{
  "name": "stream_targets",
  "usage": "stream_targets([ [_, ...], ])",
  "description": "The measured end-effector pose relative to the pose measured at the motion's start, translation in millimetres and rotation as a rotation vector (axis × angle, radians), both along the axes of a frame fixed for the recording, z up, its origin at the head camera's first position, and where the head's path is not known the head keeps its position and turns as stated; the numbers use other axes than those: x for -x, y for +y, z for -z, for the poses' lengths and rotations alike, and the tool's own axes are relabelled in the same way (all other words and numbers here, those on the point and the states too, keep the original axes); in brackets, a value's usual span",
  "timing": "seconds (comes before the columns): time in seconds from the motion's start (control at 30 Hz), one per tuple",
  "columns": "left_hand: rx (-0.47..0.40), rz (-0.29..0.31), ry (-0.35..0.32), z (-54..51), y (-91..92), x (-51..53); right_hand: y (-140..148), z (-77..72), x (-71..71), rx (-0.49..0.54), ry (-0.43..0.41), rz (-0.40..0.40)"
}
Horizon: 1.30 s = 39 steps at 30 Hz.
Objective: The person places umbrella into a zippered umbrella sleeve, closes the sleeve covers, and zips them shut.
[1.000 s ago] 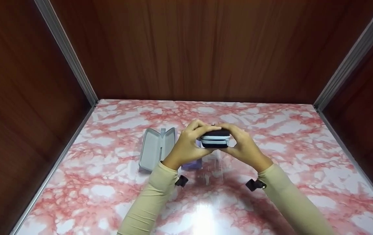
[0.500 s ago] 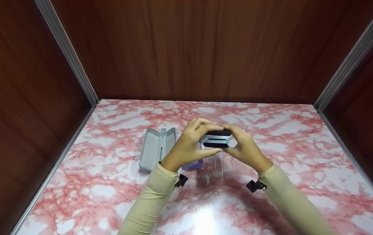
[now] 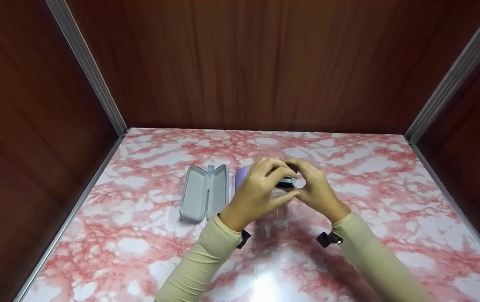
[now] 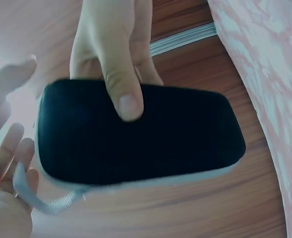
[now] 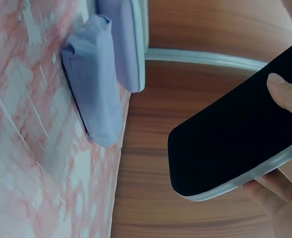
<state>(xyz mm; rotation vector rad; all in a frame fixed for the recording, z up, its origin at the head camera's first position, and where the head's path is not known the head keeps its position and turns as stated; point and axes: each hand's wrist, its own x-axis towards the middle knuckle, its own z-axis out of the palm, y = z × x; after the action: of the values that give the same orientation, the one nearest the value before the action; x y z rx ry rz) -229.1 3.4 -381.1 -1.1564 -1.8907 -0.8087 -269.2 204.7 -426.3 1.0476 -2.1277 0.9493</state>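
Note:
My right hand (image 3: pixel 317 191) grips a black zip case (image 4: pixel 141 134) with a pale blue-grey zip edge, thumb pressed on one flat face and fingers behind. In the right wrist view the case (image 5: pixel 235 129) tilts in the air above the table. At its other end is my left hand (image 3: pixel 261 191), thumb and fingers spread apart. The left wrist view shows those fingers (image 4: pixel 9 153) behind a grey strap loop (image 4: pixel 49 203) hanging from the case; whether they touch it I cannot tell. From the head, my left hand covers most of the case.
A light grey hard case (image 3: pixel 195 193) lies spread open on the marbled table (image 3: pixel 139 247), left of the hands. Beside it is a purple soft pouch (image 5: pixel 93 82), partly hidden from the head by my left hand. Wooden panels (image 3: pixel 240 63) enclose the back and sides.
The left hand has let go of the case and shifted right and slightly down, spreading over its near end. The right hand stays in place with the case, and more of the purple pouch shows.

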Motion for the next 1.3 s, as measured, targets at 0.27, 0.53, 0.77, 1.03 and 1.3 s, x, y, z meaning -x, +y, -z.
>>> stream_targets([
  [0.27, 0.046, -0.194, 0.030, 1.9, 7.8, -3.1, -2, 0.9, 0.9, 0.003, 0.010, 0.004],
  [0.53, 0.115, -0.419, 0.075, 1.4, 13.4, -3.4, -1, 1.9, 2.8, -0.005, 0.032, 0.035],
  [0.77, 0.130, -0.427, 0.059, 0.1, 13.4, -5.7, -1, 4.1, 5.9, 0.016, 0.022, 0.004],
  [1.03, 0.130, -0.380, -0.034, 0.7, 10.6, -7.9, -1, 5.8, 6.9, 0.016, 0.029, 0.014],
  [1.3, 0.105, -0.351, -0.039, 2.5, 11.5, -6.6, -1, 6.1, 7.0, 0.035, 0.028, 0.022],
])
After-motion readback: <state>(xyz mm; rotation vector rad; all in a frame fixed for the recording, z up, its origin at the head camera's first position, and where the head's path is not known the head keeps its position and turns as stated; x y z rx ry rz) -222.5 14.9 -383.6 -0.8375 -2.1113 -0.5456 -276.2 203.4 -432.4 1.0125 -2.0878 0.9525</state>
